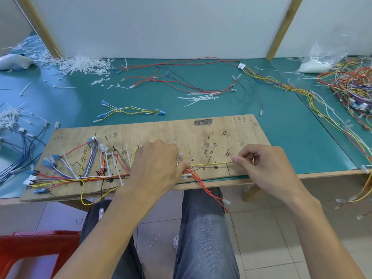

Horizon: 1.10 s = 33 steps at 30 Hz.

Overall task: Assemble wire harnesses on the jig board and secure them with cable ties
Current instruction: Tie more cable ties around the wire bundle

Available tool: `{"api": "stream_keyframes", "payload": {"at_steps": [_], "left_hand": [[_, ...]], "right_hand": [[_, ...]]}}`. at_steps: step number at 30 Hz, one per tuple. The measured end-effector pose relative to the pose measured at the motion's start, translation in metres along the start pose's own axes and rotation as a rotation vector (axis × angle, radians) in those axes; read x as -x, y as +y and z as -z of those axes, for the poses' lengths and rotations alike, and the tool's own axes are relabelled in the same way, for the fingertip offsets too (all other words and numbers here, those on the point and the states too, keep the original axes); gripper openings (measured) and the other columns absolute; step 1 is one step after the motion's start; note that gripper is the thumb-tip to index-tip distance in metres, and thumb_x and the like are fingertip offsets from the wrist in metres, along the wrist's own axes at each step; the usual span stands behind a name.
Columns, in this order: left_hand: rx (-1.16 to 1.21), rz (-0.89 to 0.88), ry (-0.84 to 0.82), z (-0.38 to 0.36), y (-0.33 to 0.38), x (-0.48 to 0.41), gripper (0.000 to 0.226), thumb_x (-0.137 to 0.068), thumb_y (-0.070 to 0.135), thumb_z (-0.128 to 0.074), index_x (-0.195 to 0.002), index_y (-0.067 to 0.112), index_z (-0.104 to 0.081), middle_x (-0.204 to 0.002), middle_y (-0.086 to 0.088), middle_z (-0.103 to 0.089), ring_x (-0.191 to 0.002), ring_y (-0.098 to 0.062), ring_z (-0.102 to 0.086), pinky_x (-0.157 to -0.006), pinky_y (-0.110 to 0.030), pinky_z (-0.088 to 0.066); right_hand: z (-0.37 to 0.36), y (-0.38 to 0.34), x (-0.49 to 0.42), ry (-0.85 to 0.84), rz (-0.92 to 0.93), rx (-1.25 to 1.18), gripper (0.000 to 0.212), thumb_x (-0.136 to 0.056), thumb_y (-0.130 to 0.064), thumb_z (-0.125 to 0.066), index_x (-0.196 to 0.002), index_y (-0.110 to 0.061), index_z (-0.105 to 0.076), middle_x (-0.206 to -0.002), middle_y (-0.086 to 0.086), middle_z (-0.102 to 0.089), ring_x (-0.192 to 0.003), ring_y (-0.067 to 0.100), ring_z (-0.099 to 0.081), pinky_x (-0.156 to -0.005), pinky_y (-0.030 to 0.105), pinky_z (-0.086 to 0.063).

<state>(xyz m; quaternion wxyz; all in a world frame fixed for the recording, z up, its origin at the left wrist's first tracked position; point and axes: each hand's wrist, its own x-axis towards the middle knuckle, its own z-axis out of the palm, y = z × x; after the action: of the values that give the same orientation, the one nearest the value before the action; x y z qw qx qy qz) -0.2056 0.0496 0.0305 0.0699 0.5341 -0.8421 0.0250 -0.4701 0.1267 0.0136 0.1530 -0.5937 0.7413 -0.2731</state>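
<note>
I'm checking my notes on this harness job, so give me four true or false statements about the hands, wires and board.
The right hand pinches the thin yellow wire. True.
The left hand hovers clear of the plywood jig board. False: it grips the multicoloured wire bundle on it.
Loose white plastic cable ties lie heaped at the teal table's far left. True.
The red plastic stool stands on the table. False: it stands on the floor.

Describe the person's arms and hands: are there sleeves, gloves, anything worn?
The left hand and right hand are ungloved. The left arm and right arm are bare to the picture's edge: no sleeves, watch or bracelet visible.
</note>
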Motion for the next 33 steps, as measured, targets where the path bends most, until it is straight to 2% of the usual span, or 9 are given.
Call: {"api": "stream_keyframes", "payload": {"at_steps": [2,6,10,13,15,21,25,28,33], "left_hand": [[-0.002,0.013,0.021,0.0,0.003,0.0,0.057,-0.082,0.075,-0.067,-0.069,0.019,-0.062,-0.059,0.003,-0.014,-0.063,-0.028,-0.034,-0.058,-0.034,-0.031],[0.028,0.029,0.078,-0.001,0.004,0.002,0.061,-0.08,0.074,-0.07,-0.062,0.025,-0.039,-0.057,0.004,-0.012,-0.06,-0.028,-0.032,-0.056,-0.033,-0.03],[0.013,0.068,0.069,-0.002,0.007,0.003,0.06,-0.073,0.073,-0.078,-0.067,0.014,-0.066,-0.056,0.002,-0.015,-0.059,-0.029,-0.036,-0.056,-0.032,-0.03],[-0.008,0.066,0.039,-0.002,0.01,0.002,0.059,-0.069,0.069,-0.083,-0.068,0.012,-0.068,-0.058,-0.009,-0.045,-0.06,-0.037,-0.056,-0.056,-0.032,-0.03],[-0.005,0.084,0.019,-0.002,0.01,0.003,0.059,-0.064,0.067,-0.087,-0.062,0.012,-0.067,-0.058,-0.012,-0.051,-0.058,-0.038,-0.058,-0.054,-0.031,-0.029],[0.065,0.093,0.085,0.0,0.01,0.006,0.061,-0.054,0.063,-0.094,-0.051,0.013,-0.059,-0.053,0.005,-0.007,-0.048,-0.036,-0.055,-0.052,-0.028,-0.027],[0.057,0.089,0.116,-0.003,0.008,0.005,0.063,-0.053,0.064,-0.094,-0.051,0.012,-0.059,-0.046,-0.004,-0.027,-0.044,-0.031,-0.043,-0.051,-0.027,-0.027],[0.062,0.074,0.146,-0.003,0.008,0.004,0.063,-0.052,0.064,-0.094,-0.05,0.011,-0.058,-0.051,0.004,-0.011,-0.048,-0.026,-0.027,-0.05,-0.026,-0.026],[0.004,0.087,0.125,-0.007,0.009,0.004,0.064,-0.052,0.064,-0.095,-0.051,0.011,-0.059,-0.048,-0.013,-0.047,-0.045,-0.027,-0.029,-0.05,-0.026,-0.026]], "right_hand": [[0.003,0.004,-0.003,-0.015,-0.041,-0.029,0.026,-0.086,-0.053,-0.081,-0.071,-0.034,-0.074,-0.069,-0.018,-0.067,-0.069,0.007,-0.06,-0.058,0.028,-0.044],[0.002,0.007,-0.007,0.006,-0.104,-0.035,0.026,-0.081,-0.053,-0.086,-0.07,-0.033,-0.074,-0.069,-0.018,-0.066,-0.067,0.003,-0.059,-0.055,0.026,-0.039],[0.001,0.012,-0.006,0.06,-0.163,-0.002,0.026,-0.076,-0.059,-0.087,-0.073,-0.037,-0.074,-0.071,-0.02,-0.067,-0.072,0.004,-0.06,-0.058,0.029,-0.042],[0.006,0.017,-0.008,0.074,-0.169,-0.039,0.022,-0.077,-0.055,-0.089,-0.073,-0.037,-0.075,-0.073,-0.025,-0.069,-0.069,-0.002,-0.057,-0.057,0.028,-0.038],[0.012,0.018,-0.01,0.076,-0.164,-0.067,0.018,-0.079,-0.048,-0.089,-0.072,-0.038,-0.077,-0.072,-0.026,-0.069,-0.067,-0.004,-0.054,-0.057,0.027,-0.036],[0.032,0.027,-0.013,0.107,-0.179,-0.098,0.013,-0.085,-0.034,-0.087,-0.076,-0.036,-0.079,-0.073,-0.027,-0.072,-0.077,0.004,-0.063,-0.071,0.028,-0.047],[0.041,0.042,-0.01,0.119,-0.192,-0.139,0.012,-0.087,-0.024,-0.087,-0.083,-0.034,-0.082,-0.077,-0.019,-0.076,-0.084,0.007,-0.068,-0.076,0.028,-0.053],[0.04,0.054,-0.007,0.111,-0.211,-0.22,0.013,-0.09,-0.021,-0.084,-0.09,-0.034,-0.084,-0.083,-0.016,-0.079,-0.086,0.004,-0.07,-0.078,0.034,-0.056],[0.036,0.065,-0.005,0.087,-0.257,-0.413,0.014,-0.094,-0.02,-0.08,-0.098,-0.033,-0.084,-0.092,-0.013,-0.081,-0.087,0.002,-0.07,-0.083,0.029,-0.053]]}}
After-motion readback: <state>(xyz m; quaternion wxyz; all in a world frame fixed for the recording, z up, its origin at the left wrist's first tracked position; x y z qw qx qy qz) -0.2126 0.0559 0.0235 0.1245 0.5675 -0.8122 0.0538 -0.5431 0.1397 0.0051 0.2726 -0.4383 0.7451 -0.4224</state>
